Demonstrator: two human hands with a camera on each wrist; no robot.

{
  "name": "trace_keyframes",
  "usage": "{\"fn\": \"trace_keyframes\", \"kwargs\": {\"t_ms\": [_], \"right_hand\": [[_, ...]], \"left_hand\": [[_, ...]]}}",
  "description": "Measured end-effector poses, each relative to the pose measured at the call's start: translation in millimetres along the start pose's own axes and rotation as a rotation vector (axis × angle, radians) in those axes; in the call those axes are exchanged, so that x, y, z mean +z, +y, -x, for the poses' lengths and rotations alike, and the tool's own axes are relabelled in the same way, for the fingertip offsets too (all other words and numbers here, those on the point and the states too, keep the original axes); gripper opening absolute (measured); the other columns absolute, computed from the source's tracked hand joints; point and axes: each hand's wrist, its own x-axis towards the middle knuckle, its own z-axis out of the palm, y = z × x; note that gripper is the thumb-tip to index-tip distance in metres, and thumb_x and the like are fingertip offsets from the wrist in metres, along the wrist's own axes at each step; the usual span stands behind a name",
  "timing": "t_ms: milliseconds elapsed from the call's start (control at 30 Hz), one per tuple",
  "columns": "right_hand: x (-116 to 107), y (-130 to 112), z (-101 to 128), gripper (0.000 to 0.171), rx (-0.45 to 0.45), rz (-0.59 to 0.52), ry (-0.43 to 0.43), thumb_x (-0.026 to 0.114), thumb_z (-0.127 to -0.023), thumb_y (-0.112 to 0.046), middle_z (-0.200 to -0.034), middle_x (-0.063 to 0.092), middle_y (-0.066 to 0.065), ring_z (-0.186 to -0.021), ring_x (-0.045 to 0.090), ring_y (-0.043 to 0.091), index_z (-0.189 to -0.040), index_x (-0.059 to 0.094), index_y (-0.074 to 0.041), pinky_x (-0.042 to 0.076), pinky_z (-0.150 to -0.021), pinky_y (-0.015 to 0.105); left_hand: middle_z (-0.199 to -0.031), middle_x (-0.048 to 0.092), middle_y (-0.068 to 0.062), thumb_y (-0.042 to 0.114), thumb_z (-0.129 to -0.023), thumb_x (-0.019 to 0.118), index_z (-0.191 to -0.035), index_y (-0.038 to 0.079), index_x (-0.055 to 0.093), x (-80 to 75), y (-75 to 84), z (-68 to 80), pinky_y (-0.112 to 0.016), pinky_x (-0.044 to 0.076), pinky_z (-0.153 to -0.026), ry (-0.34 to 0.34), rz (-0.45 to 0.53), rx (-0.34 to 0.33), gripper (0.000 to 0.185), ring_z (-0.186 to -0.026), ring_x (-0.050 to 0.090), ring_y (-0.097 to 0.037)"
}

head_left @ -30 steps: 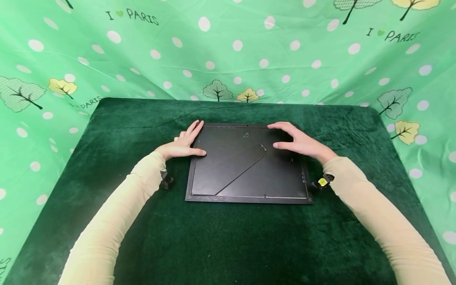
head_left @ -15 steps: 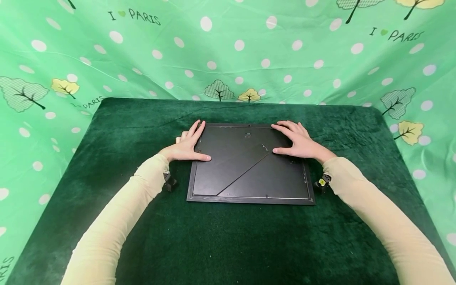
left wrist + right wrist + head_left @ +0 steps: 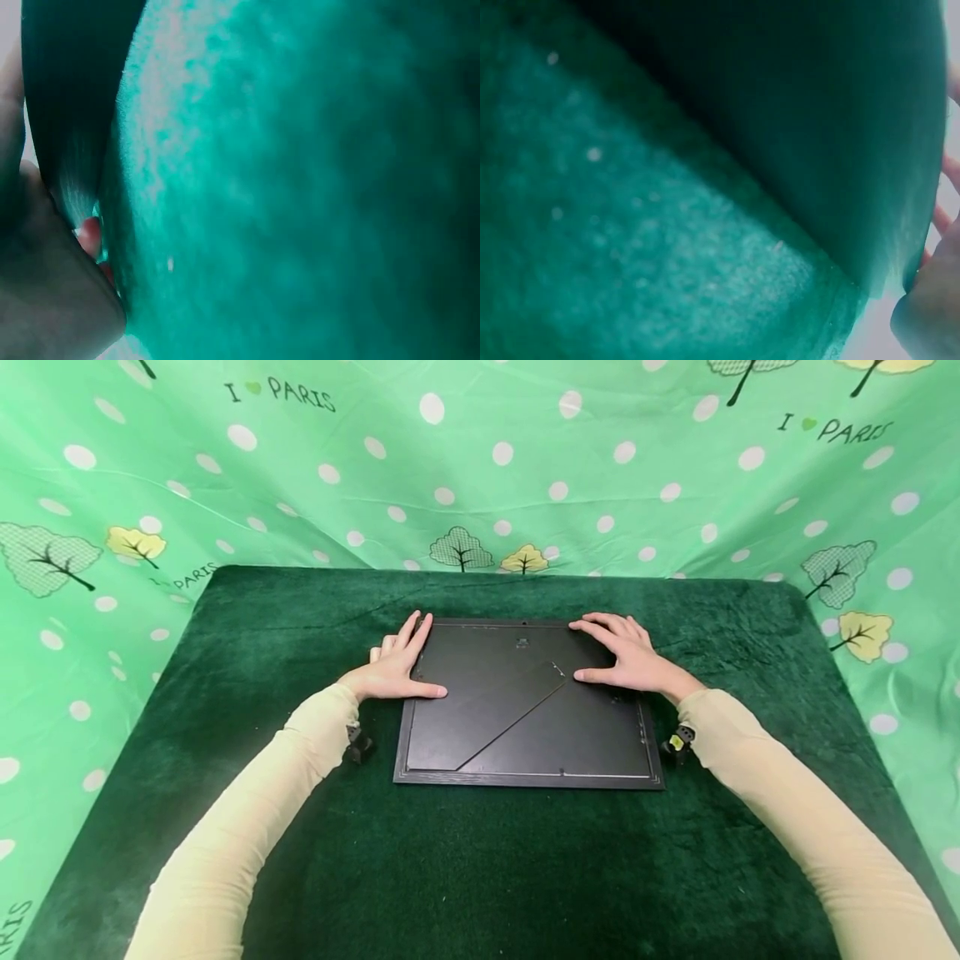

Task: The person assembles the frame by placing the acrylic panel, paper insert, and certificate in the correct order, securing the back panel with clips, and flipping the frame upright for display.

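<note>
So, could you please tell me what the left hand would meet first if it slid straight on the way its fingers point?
Probably only the dark green velvet cloth, then the patterned backdrop; depth is unclear.

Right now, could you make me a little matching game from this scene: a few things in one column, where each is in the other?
Things:
1. left hand
2. right hand
3. picture frame
4. dotted cloth

Places:
A. hangs behind the table
B. lies back-up on the green mat
C. rests on the frame's far right corner
D. rests on the frame's far left edge

Pairs: 1-D, 2-C, 3-B, 4-A
</note>
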Motion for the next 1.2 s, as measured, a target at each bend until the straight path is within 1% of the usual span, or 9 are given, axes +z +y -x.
{"fn": "trace_keyframes", "kwargs": {"t_ms": [167, 300, 533, 767, 900, 1000, 1100, 1200], "right_hand": [[0.9, 0.9, -0.2, 0.075, -0.003, 0.0, 0.006, 0.072, -0.085, -0.042, -0.153, 0.023, 0.012, -0.14, 0.014, 0.036, -0.148, 0.039, -0.019, -0.005, -0.109, 0.057], [2.8, 2.3, -0.5, 0.074, -0.007, -0.006, 0.014, 0.073, -0.085, -0.042, -0.153, 0.024, 0.012, -0.14, 0.015, 0.035, -0.148, 0.04, -0.02, -0.006, -0.11, 0.057], [2.0, 3.5, -1.7, 0.072, -0.014, -0.038, 0.021, 0.074, -0.084, -0.039, -0.152, 0.025, 0.012, -0.139, 0.018, 0.037, -0.146, 0.043, -0.019, -0.006, -0.11, 0.056], [-1.1, 2.9, -1.1, 0.068, -0.017, -0.046, 0.024, 0.074, -0.085, -0.036, -0.151, 0.027, 0.014, -0.138, 0.023, 0.035, -0.144, 0.046, -0.016, -0.006, -0.11, 0.055], [-1.4, 2.8, -2.4, 0.067, -0.033, -0.048, 0.011, 0.073, -0.087, -0.035, -0.151, 0.027, 0.016, -0.138, 0.024, 0.036, -0.145, 0.045, -0.014, -0.006, -0.11, 0.056], [-1.8, 4.0, -3.5, 0.068, -0.026, -0.055, -0.021, 0.071, -0.088, -0.037, -0.152, 0.026, 0.015, -0.14, 0.021, 0.035, -0.146, 0.043, -0.015, -0.006, -0.111, 0.055], [-5.6, 5.6, -4.2, 0.065, 0.006, -0.102, -0.047, 0.068, -0.091, -0.037, -0.152, 0.025, 0.014, -0.141, 0.018, 0.034, -0.147, 0.042, -0.017, -0.004, -0.111, 0.056], [-13.3, 5.6, -6.4, 0.06, 0.077, -0.243, -0.056, 0.06, -0.096, -0.037, -0.151, 0.028, 0.013, -0.14, 0.02, 0.033, -0.148, 0.038, -0.016, 0.009, -0.11, 0.056]], "left_hand": [[-0.158, -0.022, -0.008, 0.06, -0.08, 0.068, -0.154, 0.016, -0.013, -2.2, 2.2, 0.7, -0.042, 0.025, -0.081, -0.011, -0.028, 0.001, 0.119, -0.132, 0.016, -0.041], [-0.158, -0.021, -0.01, 0.059, -0.08, 0.069, -0.154, 0.014, -0.012, -3.1, 3.4, 1.5, -0.042, 0.025, -0.08, -0.004, -0.035, 0.0, 0.119, -0.13, 0.018, -0.04], [-0.158, -0.021, -0.009, 0.06, -0.079, 0.069, -0.154, 0.015, -0.011, -2.6, 4.1, 1.2, -0.045, 0.025, -0.084, -0.001, -0.014, -0.006, 0.118, -0.132, 0.016, -0.04], [-0.158, -0.022, -0.009, 0.061, -0.079, 0.069, -0.154, 0.015, -0.012, -2.5, 4.5, -0.5, -0.047, 0.024, -0.085, 0.0, -0.004, -0.002, 0.119, -0.131, 0.015, -0.042], [-0.157, -0.023, -0.009, 0.061, -0.08, 0.068, -0.154, 0.015, -0.013, -1.9, 2.1, 0.1, -0.046, 0.024, -0.084, -0.002, -0.01, -0.011, 0.119, -0.133, 0.012, -0.043], [-0.157, -0.024, -0.008, 0.061, -0.08, 0.068, -0.154, 0.015, -0.014, -1.6, 0.8, 1.6, -0.045, 0.024, -0.084, -0.009, -0.018, -0.016, 0.119, -0.135, 0.009, -0.044], [-0.157, -0.024, -0.009, 0.06, -0.081, 0.068, -0.153, 0.015, -0.014, -1.5, 1.8, 2.0, -0.044, 0.024, -0.083, -0.016, -0.021, -0.008, 0.118, -0.134, 0.011, -0.043], [-0.157, -0.024, -0.009, 0.06, -0.081, 0.068, -0.154, 0.015, -0.014, -1.9, 4.0, 1.1, -0.042, 0.024, -0.08, -0.015, -0.017, 0.001, 0.118, -0.132, 0.014, -0.041]]}}
